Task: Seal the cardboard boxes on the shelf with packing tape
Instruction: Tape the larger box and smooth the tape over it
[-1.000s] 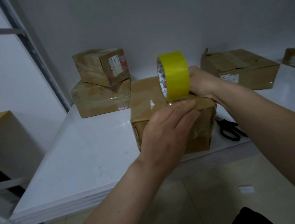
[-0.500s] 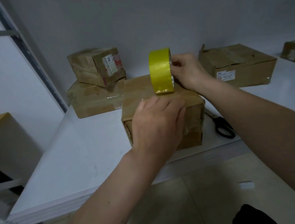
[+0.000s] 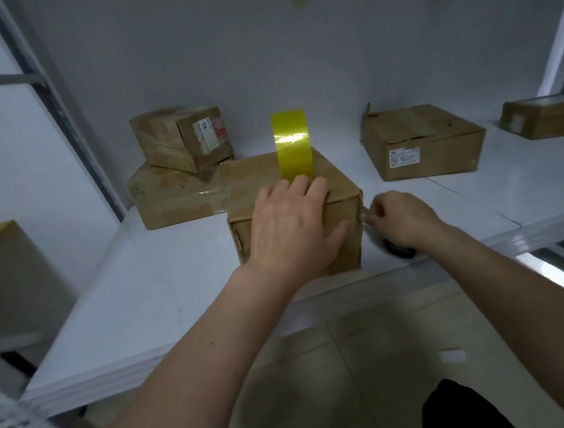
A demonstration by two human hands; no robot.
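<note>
In the middle of the frame a cardboard box [image 3: 305, 178] sits on the white shelf [image 3: 138, 292], its near face close to the shelf's front edge. A yellow tape roll [image 3: 292, 145] stands upright on edge on the box's top, toward the back, with nobody holding it. The left hand [image 3: 293, 228] lies over the box's near top edge, fingers flat on the lid and thumb spread down the front face, pressing rather than gripping. The right hand [image 3: 399, 219] is at the box's right-hand corner, fingers curled; it seems to pinch something small and pale there, but I cannot tell what. Dark scissors [image 3: 398, 249] lie just below that hand, mostly hidden. Left of centre, two stacked boxes [image 3: 182, 167] stand against the wall; a flat box [image 3: 423, 142] sits at centre right, another box [image 3: 543, 119] at the far right. Bare shelf stretches lower left of the box.
</note>
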